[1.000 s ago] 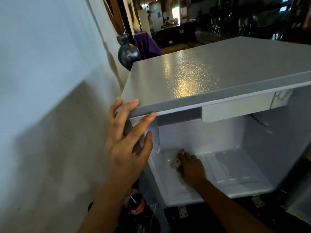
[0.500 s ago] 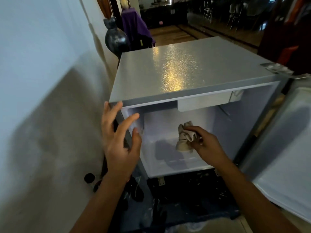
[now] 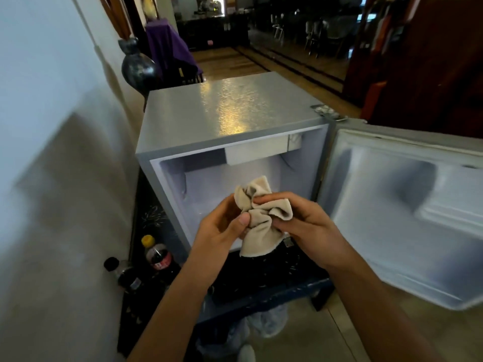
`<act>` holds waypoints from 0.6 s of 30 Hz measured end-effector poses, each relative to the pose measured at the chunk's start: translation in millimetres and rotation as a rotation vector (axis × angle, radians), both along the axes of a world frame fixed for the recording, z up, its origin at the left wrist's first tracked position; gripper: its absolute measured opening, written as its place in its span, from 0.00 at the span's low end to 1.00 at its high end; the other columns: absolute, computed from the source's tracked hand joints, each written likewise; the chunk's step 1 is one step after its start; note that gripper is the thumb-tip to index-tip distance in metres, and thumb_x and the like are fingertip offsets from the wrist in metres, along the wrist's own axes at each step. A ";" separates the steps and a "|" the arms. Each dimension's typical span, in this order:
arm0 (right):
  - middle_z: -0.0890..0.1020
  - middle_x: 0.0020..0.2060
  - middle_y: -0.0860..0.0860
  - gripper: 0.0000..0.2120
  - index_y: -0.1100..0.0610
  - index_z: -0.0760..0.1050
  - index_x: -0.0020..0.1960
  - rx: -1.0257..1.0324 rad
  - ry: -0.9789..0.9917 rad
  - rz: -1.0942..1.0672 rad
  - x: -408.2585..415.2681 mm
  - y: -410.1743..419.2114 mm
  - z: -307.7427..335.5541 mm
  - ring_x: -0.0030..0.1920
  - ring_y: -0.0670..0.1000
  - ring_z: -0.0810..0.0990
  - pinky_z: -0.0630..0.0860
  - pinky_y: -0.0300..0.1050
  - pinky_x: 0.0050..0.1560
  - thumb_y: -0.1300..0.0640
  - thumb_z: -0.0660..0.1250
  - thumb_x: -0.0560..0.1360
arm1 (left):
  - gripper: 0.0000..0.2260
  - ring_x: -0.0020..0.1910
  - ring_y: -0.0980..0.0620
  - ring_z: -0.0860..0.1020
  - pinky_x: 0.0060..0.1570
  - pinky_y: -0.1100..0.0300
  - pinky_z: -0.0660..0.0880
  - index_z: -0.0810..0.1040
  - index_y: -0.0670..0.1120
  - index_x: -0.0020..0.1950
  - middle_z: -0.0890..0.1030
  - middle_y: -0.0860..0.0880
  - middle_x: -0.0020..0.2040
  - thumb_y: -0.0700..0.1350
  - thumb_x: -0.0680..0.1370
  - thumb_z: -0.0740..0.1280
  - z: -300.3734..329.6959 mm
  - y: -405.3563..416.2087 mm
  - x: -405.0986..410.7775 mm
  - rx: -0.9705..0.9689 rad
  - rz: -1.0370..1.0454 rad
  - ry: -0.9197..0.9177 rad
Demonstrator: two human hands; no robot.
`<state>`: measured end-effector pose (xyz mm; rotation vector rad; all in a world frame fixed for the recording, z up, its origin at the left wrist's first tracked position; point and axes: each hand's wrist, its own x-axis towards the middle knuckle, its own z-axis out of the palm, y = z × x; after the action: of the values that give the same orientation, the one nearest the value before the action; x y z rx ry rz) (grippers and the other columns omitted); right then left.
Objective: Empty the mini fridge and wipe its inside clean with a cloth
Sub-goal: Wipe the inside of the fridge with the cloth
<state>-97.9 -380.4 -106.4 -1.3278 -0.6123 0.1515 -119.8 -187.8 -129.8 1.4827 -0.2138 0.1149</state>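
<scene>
While both hands (image 3: 222, 231) (image 3: 308, 226) grip the cloth (image 3: 261, 218): mini fridge (image 3: 230, 113) mouth unobstructed, door (image 3: 407, 210) wide.

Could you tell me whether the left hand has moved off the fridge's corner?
Yes: the left hand left the mini fridge corner and now pinches the cloth before the opening.

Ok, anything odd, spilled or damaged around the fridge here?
Nothing spilled or broken shows. Two dark bottles stand on the floor left of the mini fridge, whose door hangs open. Both hands, left hand and right hand, hold the cloth.
</scene>
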 end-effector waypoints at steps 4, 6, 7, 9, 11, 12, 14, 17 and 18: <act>0.84 0.59 0.54 0.12 0.60 0.81 0.59 -0.060 -0.064 -0.040 -28.2 -25.8 7.8 0.63 0.55 0.81 0.79 0.47 0.60 0.67 0.65 0.78 | 0.09 0.53 0.60 0.84 0.54 0.68 0.79 0.85 0.57 0.56 0.87 0.56 0.53 0.47 0.80 0.69 3.2 -16.3 -14.5 0.013 0.004 -0.062; 0.85 0.57 0.54 0.10 0.61 0.82 0.54 -0.043 -0.098 -0.101 -42.1 -37.3 13.0 0.65 0.54 0.80 0.78 0.44 0.60 0.66 0.65 0.76 | 0.08 0.53 0.59 0.83 0.54 0.67 0.79 0.85 0.57 0.54 0.87 0.55 0.51 0.55 0.78 0.69 -0.5 -20.8 -20.1 0.018 0.021 -0.061; 0.85 0.55 0.54 0.10 0.60 0.83 0.52 -0.024 -0.094 -0.155 -48.2 -43.1 15.2 0.64 0.54 0.80 0.77 0.42 0.60 0.67 0.65 0.75 | 0.09 0.52 0.58 0.83 0.53 0.67 0.79 0.85 0.57 0.53 0.86 0.55 0.50 0.58 0.77 0.69 -0.2 -22.8 -23.5 0.006 0.027 -0.048; 0.86 0.47 0.53 0.12 0.59 0.83 0.47 -0.013 -0.071 -0.277 -58.2 -54.6 16.3 0.57 0.54 0.83 0.77 0.41 0.56 0.69 0.63 0.72 | 0.12 0.46 0.60 0.82 0.47 0.68 0.79 0.84 0.57 0.50 0.85 0.57 0.45 0.63 0.75 0.71 0.9 -26.2 -32.0 -0.013 0.018 -0.031; 0.84 0.42 0.52 0.12 0.59 0.82 0.44 0.018 -0.007 -0.324 -65.5 -62.3 13.5 0.50 0.53 0.82 0.76 0.43 0.51 0.68 0.61 0.71 | 0.15 0.40 0.60 0.80 0.41 0.68 0.78 0.83 0.56 0.49 0.84 0.57 0.42 0.66 0.73 0.74 3.0 -30.0 -41.2 -0.038 -0.050 -0.002; 0.83 0.42 0.53 0.12 0.59 0.82 0.45 0.044 0.045 -0.336 -68.9 -64.9 10.2 0.49 0.53 0.81 0.75 0.44 0.49 0.67 0.61 0.71 | 0.16 0.38 0.60 0.79 0.37 0.68 0.77 0.82 0.55 0.49 0.83 0.57 0.40 0.66 0.72 0.75 3.6 -32.8 -45.1 -0.067 -0.090 0.022; 0.81 0.44 0.55 0.13 0.58 0.82 0.50 0.113 0.191 -0.358 -76.2 -66.6 1.0 0.47 0.55 0.77 0.72 0.50 0.48 0.65 0.61 0.72 | 0.15 0.33 0.60 0.77 0.33 0.68 0.75 0.80 0.54 0.50 0.81 0.56 0.36 0.62 0.72 0.77 1.8 -36.4 -52.4 -0.122 -0.162 0.077; 0.79 0.44 0.57 0.13 0.58 0.80 0.53 0.244 0.380 -0.382 -89.1 -66.5 -7.7 0.46 0.55 0.76 0.72 0.49 0.46 0.65 0.60 0.73 | 0.14 0.41 0.56 0.82 0.41 0.65 0.80 0.80 0.54 0.60 0.84 0.52 0.42 0.48 0.75 0.74 -5.2 -36.7 -61.5 -0.235 -0.318 0.181; 0.79 0.44 0.56 0.12 0.59 0.80 0.51 0.269 0.394 -0.392 -93.9 -66.5 -8.4 0.46 0.54 0.77 0.72 0.48 0.46 0.66 0.60 0.74 | 0.18 0.47 0.53 0.83 0.48 0.63 0.81 0.78 0.53 0.65 0.85 0.50 0.48 0.45 0.75 0.73 -10.4 -35.7 -64.6 -0.264 -0.387 0.217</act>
<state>-191.8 -446.9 -114.8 -1.0919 -0.0307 0.0068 -184.4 -223.4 -140.1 1.1580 -0.2939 -0.3178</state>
